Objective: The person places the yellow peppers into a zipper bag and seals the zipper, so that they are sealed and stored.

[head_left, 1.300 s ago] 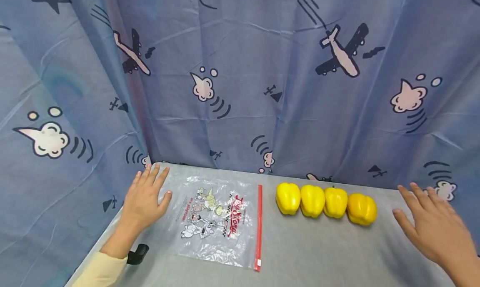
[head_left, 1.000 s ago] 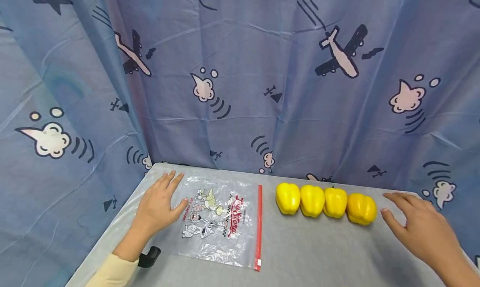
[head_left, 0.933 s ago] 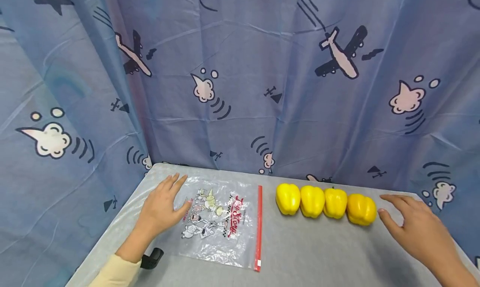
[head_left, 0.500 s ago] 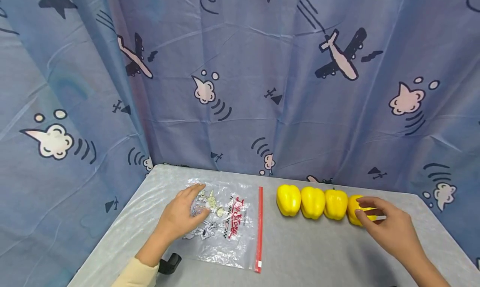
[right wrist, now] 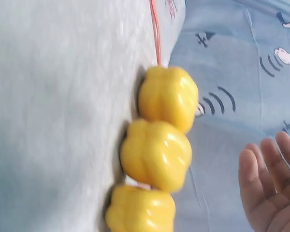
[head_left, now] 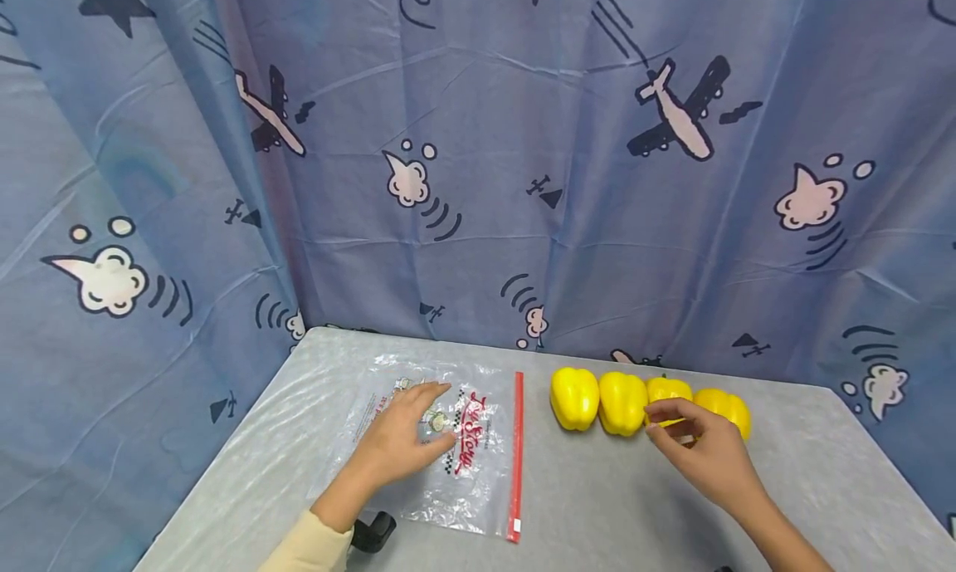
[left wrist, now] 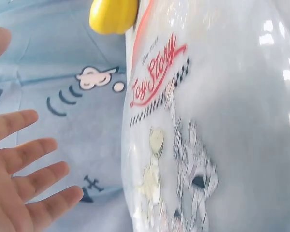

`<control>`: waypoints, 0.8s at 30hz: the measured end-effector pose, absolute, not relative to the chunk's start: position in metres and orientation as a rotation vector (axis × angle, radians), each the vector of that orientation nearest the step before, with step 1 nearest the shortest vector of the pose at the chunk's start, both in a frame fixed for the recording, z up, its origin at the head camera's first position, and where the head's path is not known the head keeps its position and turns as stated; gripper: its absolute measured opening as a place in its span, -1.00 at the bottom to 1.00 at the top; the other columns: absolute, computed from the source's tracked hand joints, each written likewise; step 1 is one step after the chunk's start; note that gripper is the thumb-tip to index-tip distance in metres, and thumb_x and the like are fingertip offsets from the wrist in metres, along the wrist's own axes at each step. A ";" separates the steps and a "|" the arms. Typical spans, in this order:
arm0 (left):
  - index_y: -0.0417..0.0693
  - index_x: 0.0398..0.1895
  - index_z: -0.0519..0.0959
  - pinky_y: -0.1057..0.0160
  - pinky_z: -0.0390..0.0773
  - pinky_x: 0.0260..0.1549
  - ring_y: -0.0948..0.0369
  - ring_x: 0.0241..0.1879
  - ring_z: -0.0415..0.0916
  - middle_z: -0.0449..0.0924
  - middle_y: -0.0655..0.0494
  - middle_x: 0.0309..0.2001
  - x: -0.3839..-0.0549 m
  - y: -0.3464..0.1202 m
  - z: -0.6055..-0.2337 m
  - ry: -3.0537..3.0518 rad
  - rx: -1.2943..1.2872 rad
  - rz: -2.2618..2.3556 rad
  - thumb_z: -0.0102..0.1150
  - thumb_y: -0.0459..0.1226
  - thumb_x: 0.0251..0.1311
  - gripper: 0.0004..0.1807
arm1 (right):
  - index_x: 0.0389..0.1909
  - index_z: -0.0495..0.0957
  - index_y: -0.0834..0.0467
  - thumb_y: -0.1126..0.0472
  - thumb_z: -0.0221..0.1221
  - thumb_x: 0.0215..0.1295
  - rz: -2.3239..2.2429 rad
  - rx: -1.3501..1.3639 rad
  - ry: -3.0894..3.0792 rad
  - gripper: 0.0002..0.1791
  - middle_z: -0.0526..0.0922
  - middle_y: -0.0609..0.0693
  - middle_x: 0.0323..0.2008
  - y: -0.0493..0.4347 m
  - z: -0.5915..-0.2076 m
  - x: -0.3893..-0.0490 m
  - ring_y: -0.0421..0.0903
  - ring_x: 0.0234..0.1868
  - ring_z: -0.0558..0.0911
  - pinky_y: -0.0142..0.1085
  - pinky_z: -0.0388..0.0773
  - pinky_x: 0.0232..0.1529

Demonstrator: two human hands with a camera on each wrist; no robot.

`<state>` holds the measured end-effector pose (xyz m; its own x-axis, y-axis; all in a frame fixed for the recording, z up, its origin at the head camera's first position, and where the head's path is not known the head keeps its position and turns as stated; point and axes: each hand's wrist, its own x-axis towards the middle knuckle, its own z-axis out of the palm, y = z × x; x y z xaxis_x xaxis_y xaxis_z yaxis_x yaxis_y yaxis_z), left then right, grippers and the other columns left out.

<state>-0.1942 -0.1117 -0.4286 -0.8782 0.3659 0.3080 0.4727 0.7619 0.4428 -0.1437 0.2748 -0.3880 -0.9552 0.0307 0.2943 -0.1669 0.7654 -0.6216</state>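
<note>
Glossy yellow lobed bell peppers [head_left: 622,403], four in a row near the far edge

They're side by side on the right half of a pale grey table [head_left: 582,497]. Just left of them lies a clear, crinkly plastic zip bag [head_left: 489,493] with red lettering and cartoon figures, its red zip strip [head_left: 518,447] on the pepper side. Wrinkled blue-purple fabric curtain [head_left: 478,182] with planes and clouds hangs past the far edge.

Right hand [head_left: 705,452] blocks part of the two rightmost peppers in the head view; fingers a bit bent, nothing in its grasp. Right wrist view shows a gap between it and the three peppers in frame, lowest one cut off.

Left hand [head_left: 399,439] is over the bag, fingers loosely spread, holding nothing, covering some of the cartoons. Left wrist view crops its thumb plus one pepper, and the bag's print looks smeary. Can't make out the black object [head_left: 373,532] by the cream sleeve [head_left: 314,543].
</note>
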 end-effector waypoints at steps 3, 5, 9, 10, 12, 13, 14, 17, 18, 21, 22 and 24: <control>0.11 0.37 0.32 -0.11 0.40 0.21 0.00 0.32 0.32 0.38 0.03 0.33 -0.195 -0.103 -0.431 -2.791 -0.706 -0.754 0.19 0.14 0.09 -0.23 | -0.13 0.62 0.14 0.18 0.29 0.20 1.056 0.124 -2.669 -0.77 0.69 0.03 -0.25 0.265 -0.393 -0.147 -0.32 -0.39 0.60 -0.43 0.57 -0.40; 0.10 0.37 0.32 -0.11 0.42 0.19 0.00 0.32 0.32 0.37 0.02 0.33 -0.195 -0.098 -0.433 -2.815 -0.727 -0.761 0.20 0.14 0.08 -0.22 | -0.14 0.62 0.18 0.20 0.28 0.21 1.127 0.130 -2.663 -0.77 0.68 0.04 -0.26 0.259 -0.397 -0.149 -0.29 -0.40 0.61 -0.41 0.59 -0.43; 0.06 0.36 0.33 -0.08 0.44 0.17 0.02 0.31 0.32 0.38 0.02 0.32 -0.197 -0.088 -0.438 -2.857 -0.774 -0.746 0.24 0.16 0.02 -0.18 | -0.12 0.61 0.20 0.19 0.27 0.23 1.288 0.124 -2.670 -0.76 0.68 0.08 -0.25 0.247 -0.403 -0.152 -0.19 -0.42 0.64 -0.36 0.61 -0.49; 0.05 0.35 0.34 -0.07 0.43 0.18 0.03 0.30 0.33 0.39 0.02 0.31 -0.198 -0.086 -0.439 -2.864 -0.792 -0.740 0.25 0.16 0.00 -0.17 | -0.12 0.61 0.20 0.19 0.26 0.23 1.313 0.126 -2.672 -0.76 0.68 0.08 -0.25 0.244 -0.404 -0.153 -0.18 -0.42 0.64 -0.36 0.61 -0.49; 0.03 0.34 0.35 -0.05 0.43 0.19 0.03 0.29 0.34 0.40 0.02 0.30 -0.200 -0.081 -0.443 -2.872 -0.837 -0.702 0.26 0.17 -0.04 -0.15 | -0.12 0.60 0.20 0.19 0.26 0.24 1.358 0.139 -2.676 -0.76 0.67 0.08 -0.25 0.239 -0.407 -0.155 -0.16 -0.42 0.65 -0.35 0.61 -0.48; 0.03 0.34 0.36 -0.04 0.43 0.20 0.04 0.28 0.34 0.41 0.02 0.30 -0.201 -0.079 -0.444 -2.874 -0.863 -0.686 0.27 0.18 -0.06 -0.14 | -0.12 0.61 0.20 0.19 0.25 0.24 1.375 0.145 -2.677 -0.77 0.67 0.08 -0.25 0.237 -0.409 -0.156 -0.17 -0.42 0.65 -0.35 0.61 -0.48; 0.04 0.34 0.36 -0.04 0.42 0.21 0.05 0.28 0.34 0.41 0.02 0.30 -0.203 -0.076 -0.446 -2.878 -0.886 -0.681 0.28 0.18 -0.07 -0.13 | -0.13 0.61 0.21 0.20 0.25 0.24 1.392 0.153 -2.675 -0.77 0.67 0.09 -0.26 0.235 -0.410 -0.157 -0.19 -0.43 0.65 -0.35 0.62 -0.48; 0.04 0.33 0.37 -0.04 0.40 0.23 0.06 0.28 0.35 0.41 0.03 0.30 -0.206 -0.068 -0.450 -2.880 -0.950 -0.654 0.31 0.17 -0.11 -0.12 | -0.13 0.60 0.27 0.24 0.25 0.24 1.456 0.173 -2.670 -0.77 0.67 0.11 -0.28 0.229 -0.414 -0.160 -0.15 -0.43 0.65 -0.33 0.63 -0.48; 0.04 0.33 0.37 -0.04 0.39 0.23 0.05 0.29 0.34 0.40 0.03 0.31 -0.206 -0.066 -0.450 -2.886 -0.965 -0.656 0.32 0.16 -0.12 -0.12 | -0.13 0.59 0.29 0.25 0.24 0.24 1.482 0.173 -2.674 -0.76 0.66 0.11 -0.28 0.228 -0.415 -0.160 -0.13 -0.43 0.65 -0.32 0.63 -0.47; 0.04 0.30 0.40 -0.04 0.37 0.25 0.05 0.31 0.33 0.41 0.03 0.31 -0.208 -0.060 -0.453 -2.894 -1.003 -0.637 0.36 0.14 -0.17 -0.12 | -0.12 0.58 0.32 0.26 0.24 0.23 1.565 0.152 -2.683 -0.74 0.66 0.13 -0.29 0.223 -0.420 -0.163 -0.05 -0.40 0.66 -0.30 0.64 -0.47; 0.05 0.30 0.41 -0.03 0.37 0.26 0.06 0.31 0.33 0.41 0.03 0.31 -0.209 -0.058 -0.453 -2.900 -1.007 -0.628 0.37 0.13 -0.18 -0.12 | -0.11 0.57 0.33 0.26 0.23 0.24 1.589 0.145 -2.688 -0.74 0.65 0.14 -0.29 0.221 -0.421 -0.164 -0.04 -0.39 0.67 -0.30 0.64 -0.47; 0.06 0.29 0.41 0.00 0.35 0.28 0.07 0.33 0.32 0.40 0.04 0.31 -0.211 -0.056 -0.456 -2.918 -1.008 -0.611 0.40 0.12 -0.22 -0.11 | -0.11 0.57 0.32 0.25 0.23 0.24 1.619 0.142 -2.690 -0.73 0.65 0.13 -0.29 0.217 -0.423 -0.165 -0.04 -0.39 0.67 -0.30 0.64 -0.47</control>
